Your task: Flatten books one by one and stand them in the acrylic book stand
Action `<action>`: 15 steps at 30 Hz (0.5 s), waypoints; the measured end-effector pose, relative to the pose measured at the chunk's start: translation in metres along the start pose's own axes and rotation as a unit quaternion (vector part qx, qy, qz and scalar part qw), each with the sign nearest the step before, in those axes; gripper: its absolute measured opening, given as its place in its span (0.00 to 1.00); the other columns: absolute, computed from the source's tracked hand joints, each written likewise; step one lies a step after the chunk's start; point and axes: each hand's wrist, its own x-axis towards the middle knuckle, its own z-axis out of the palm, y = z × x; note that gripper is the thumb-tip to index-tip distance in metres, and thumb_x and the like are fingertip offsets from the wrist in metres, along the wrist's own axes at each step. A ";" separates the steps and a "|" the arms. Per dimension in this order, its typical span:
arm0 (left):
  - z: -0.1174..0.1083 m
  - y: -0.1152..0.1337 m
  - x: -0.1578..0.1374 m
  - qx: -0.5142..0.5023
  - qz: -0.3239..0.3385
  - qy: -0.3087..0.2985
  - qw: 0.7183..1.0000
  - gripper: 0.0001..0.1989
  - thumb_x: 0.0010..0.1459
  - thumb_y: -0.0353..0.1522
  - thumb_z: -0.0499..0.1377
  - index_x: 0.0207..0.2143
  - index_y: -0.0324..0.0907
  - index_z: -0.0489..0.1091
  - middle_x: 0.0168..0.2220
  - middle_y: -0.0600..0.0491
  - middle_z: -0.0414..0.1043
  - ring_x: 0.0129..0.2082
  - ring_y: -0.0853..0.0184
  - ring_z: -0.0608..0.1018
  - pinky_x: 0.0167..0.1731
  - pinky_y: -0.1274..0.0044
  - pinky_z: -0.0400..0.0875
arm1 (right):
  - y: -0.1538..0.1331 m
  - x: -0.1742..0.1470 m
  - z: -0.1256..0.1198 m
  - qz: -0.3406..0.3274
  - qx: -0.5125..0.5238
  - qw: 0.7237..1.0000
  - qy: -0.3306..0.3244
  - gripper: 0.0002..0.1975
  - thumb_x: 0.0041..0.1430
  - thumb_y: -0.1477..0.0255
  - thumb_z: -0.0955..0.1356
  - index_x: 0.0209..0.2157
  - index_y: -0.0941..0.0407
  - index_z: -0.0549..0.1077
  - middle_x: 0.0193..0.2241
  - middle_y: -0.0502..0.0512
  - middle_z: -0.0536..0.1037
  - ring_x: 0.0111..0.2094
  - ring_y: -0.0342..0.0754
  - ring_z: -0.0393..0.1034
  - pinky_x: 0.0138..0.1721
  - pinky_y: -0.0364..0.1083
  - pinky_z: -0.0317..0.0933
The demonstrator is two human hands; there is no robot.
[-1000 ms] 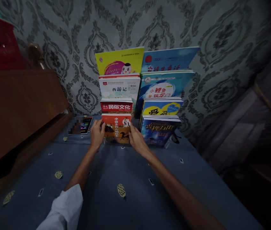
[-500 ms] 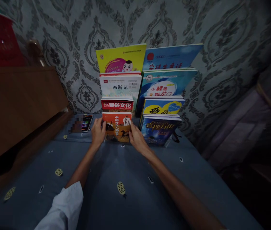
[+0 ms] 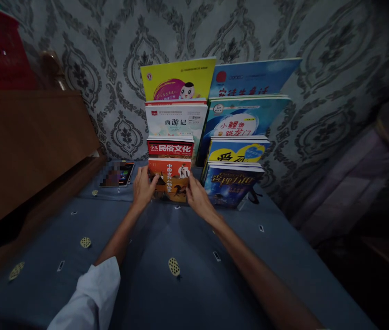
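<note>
Between my hands an orange book (image 3: 170, 179) with horses and a white figure on its cover stands upright at the front of the left row. My left hand (image 3: 143, 187) grips its left edge, the thumb lying over the cover. On the opposite edge, my right hand (image 3: 197, 196) holds with its fingers partly hidden along the side. Just behind are a red-and-black book (image 3: 171, 148), a white book (image 3: 177, 123) and a tall yellow-green book (image 3: 177, 78). To the right, a dark blue book (image 3: 230, 185) fronts a second row.
Blue, teal and yellow-blue books (image 3: 237, 151) rise in the right row. A dark flat booklet (image 3: 123, 175) lies on the blue patterned cloth (image 3: 139, 275) to the left. A wooden board (image 3: 32, 151) flanks the left side; patterned wallpaper (image 3: 125, 133) is behind, and a pale curtain (image 3: 349, 183) hangs right.
My left thumb has spread out further across the orange book's cover. The right hand keeps its place at the other edge. The view has shifted slightly; the books stand as before.
</note>
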 end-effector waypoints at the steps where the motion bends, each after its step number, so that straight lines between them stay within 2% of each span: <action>1: 0.000 0.000 0.000 0.000 0.001 0.000 1.000 0.12 0.61 0.34 0.60 0.47 0.42 0.67 0.42 0.49 0.69 0.42 0.60 0.75 0.43 0.71 0.69 | 0.000 0.000 0.000 0.001 0.000 1.000 0.000 0.34 0.63 0.76 0.57 0.69 0.63 0.47 0.53 0.71 0.70 0.53 0.59 0.68 0.57 0.60 0.63; 10: -0.002 0.001 0.000 0.000 0.001 -0.012 1.000 0.12 0.62 0.34 0.60 0.47 0.42 0.66 0.43 0.48 0.68 0.44 0.58 0.74 0.44 0.69 0.69 | 0.000 0.002 -0.007 0.006 0.000 1.000 -0.021 0.32 0.62 0.77 0.58 0.67 0.65 0.52 0.55 0.73 0.72 0.54 0.61 0.68 0.56 0.61 0.63; 15: -0.005 0.002 0.004 -0.007 -0.009 -0.021 1.000 0.12 0.60 0.34 0.61 0.46 0.42 0.67 0.42 0.48 0.68 0.42 0.59 0.74 0.44 0.70 0.70 | -0.006 0.004 -0.022 -0.002 0.014 0.998 -0.062 0.30 0.63 0.76 0.60 0.66 0.61 0.55 0.51 0.66 0.77 0.50 0.58 0.73 0.51 0.58 0.68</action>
